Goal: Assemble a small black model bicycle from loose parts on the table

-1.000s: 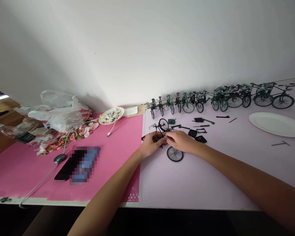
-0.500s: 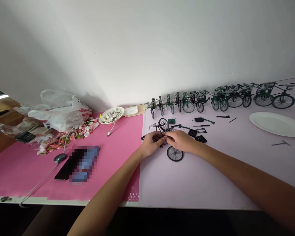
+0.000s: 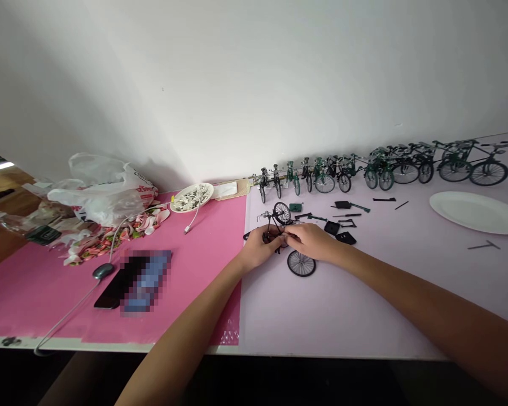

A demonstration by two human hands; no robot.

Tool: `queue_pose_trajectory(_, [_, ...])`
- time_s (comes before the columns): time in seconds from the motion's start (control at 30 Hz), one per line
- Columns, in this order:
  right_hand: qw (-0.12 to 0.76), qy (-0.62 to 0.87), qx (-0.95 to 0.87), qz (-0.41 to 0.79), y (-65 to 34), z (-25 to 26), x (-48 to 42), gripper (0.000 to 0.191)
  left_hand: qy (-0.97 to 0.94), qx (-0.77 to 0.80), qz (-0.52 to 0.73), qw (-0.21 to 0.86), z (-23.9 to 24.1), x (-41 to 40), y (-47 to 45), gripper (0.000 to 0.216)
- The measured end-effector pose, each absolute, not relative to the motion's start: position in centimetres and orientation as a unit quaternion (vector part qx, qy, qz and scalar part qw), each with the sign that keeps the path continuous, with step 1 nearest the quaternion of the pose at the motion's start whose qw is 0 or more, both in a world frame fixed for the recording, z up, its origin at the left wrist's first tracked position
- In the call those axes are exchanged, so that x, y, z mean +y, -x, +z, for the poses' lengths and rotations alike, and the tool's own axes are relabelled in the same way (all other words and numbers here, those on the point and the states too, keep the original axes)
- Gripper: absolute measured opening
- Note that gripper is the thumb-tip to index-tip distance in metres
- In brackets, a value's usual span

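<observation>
My left hand (image 3: 260, 246) is closed around the black frame of a small model bicycle (image 3: 271, 224). The bicycle's handlebar and one spoked wheel stick out beyond my fingers. My right hand (image 3: 307, 239) meets it from the other side, its fingers pinched together at the frame, where any small part between them is hidden. Just below my fingertips a loose spoked wheel (image 3: 302, 263) lies flat on the pale sheet. Past my right hand are small black and green parts, among them a black square piece (image 3: 346, 238) and a green box-shaped piece (image 3: 296, 207).
A row of model bicycles (image 3: 402, 169) stands along the wall. At right is a white oval plate (image 3: 476, 212), with a T-shaped piece (image 3: 484, 246) below it. Leftward lie a plate of white pieces (image 3: 192, 198), a phone (image 3: 116, 282), a cable and a plastic bag (image 3: 105, 189).
Both hands stay at the same place on the bicycle, with only a very slight shift of the fingers and of the view. Nothing else has visibly moved.
</observation>
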State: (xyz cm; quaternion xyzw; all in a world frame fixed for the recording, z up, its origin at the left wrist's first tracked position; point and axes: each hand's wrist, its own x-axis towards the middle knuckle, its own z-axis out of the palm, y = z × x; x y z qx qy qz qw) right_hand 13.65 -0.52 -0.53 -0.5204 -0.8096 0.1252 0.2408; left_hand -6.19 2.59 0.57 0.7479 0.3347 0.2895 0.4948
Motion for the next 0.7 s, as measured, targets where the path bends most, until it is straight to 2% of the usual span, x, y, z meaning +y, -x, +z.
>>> queue_pose_trajectory(0.7, [0.237,0.525,-0.805,0.140,-13.64,-0.31,-0.63,0.022,-0.753,0.334,0.291,0.487,0.55,2.51,6.27,0.029])
